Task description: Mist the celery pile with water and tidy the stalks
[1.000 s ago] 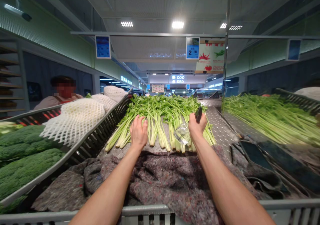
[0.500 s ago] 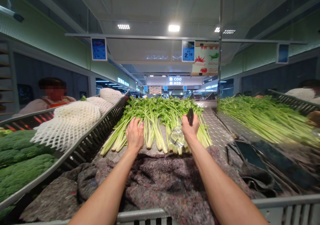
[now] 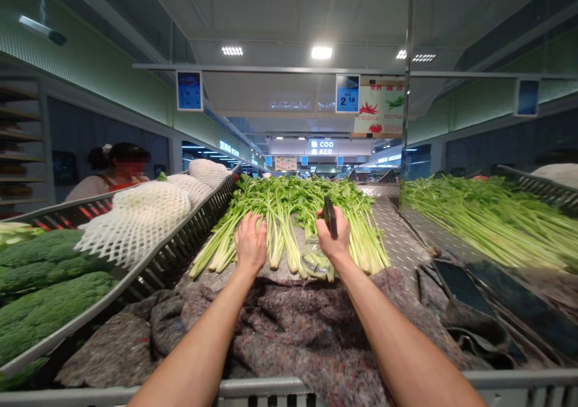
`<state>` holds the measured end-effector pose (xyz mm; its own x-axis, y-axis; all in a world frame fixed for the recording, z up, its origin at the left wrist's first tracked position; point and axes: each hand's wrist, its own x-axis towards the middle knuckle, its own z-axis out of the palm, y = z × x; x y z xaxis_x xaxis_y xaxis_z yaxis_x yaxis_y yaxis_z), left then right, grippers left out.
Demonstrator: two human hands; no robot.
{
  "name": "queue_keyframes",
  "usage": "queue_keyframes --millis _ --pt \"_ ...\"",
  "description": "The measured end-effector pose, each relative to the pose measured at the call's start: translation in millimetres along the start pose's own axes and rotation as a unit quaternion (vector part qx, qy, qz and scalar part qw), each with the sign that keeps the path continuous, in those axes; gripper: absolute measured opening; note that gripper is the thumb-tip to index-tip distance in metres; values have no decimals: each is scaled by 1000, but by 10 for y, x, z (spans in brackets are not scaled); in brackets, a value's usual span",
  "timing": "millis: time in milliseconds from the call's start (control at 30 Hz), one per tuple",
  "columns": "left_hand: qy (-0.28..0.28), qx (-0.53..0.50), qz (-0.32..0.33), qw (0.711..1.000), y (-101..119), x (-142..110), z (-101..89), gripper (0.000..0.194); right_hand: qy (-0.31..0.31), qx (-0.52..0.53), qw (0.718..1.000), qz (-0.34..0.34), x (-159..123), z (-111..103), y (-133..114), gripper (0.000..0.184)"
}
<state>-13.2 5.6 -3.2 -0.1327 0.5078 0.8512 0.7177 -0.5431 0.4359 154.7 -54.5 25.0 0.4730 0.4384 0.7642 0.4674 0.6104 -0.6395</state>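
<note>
Bunches of celery (image 3: 282,238) lie fanned out on a metal display surface, leaves at the back and pale stalk ends towards me. My left hand (image 3: 250,243) is over the left bunches, palm down, fingers apart and slightly bent; whether it touches the stalks is unclear. My right hand (image 3: 335,238) is closed around what looks like a spray bottle (image 3: 315,259). Its black head sticks up above my fist, and its clear body shows at the left of the hand, in front of the stalk ends.
A grey felt blanket (image 3: 289,329) lies crumpled before the celery. On the left are broccoli (image 3: 54,301) and produce in white foam nets (image 3: 135,217), behind a slatted black crate wall (image 3: 180,232). A mirror (image 3: 487,214) stands at right. A person (image 3: 112,175) is at the far left.
The view has shifted slightly. My right hand has moved a little left over the celery with the spray bottle, and its black head has tilted. My left hand stays over the left bunches.
</note>
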Motion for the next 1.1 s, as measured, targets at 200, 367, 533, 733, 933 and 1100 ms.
queue_keyframes --millis 200,367,533,733,933,1100 --pt "-4 -5 -10 1000 29 -10 -20 42 -25 19 999 8 -23 3 -24 21" --pt "0 -12 -4 1000 24 -14 -10 41 75 -7 995 60 115 -80 81 20" --pt "4 -20 2 1000 15 -17 0 40 149 -35 985 83 207 -152 154 16" --pt "-4 -13 -6 1000 43 -18 -22 42 164 -47 981 92 176 -135 149 17" --pt "-7 -24 -8 1000 44 -23 -11 44 144 -52 985 81 174 -116 198 18" --pt "-10 -39 -2 999 46 -50 10 45 74 -64 994 55 128 -75 168 15"
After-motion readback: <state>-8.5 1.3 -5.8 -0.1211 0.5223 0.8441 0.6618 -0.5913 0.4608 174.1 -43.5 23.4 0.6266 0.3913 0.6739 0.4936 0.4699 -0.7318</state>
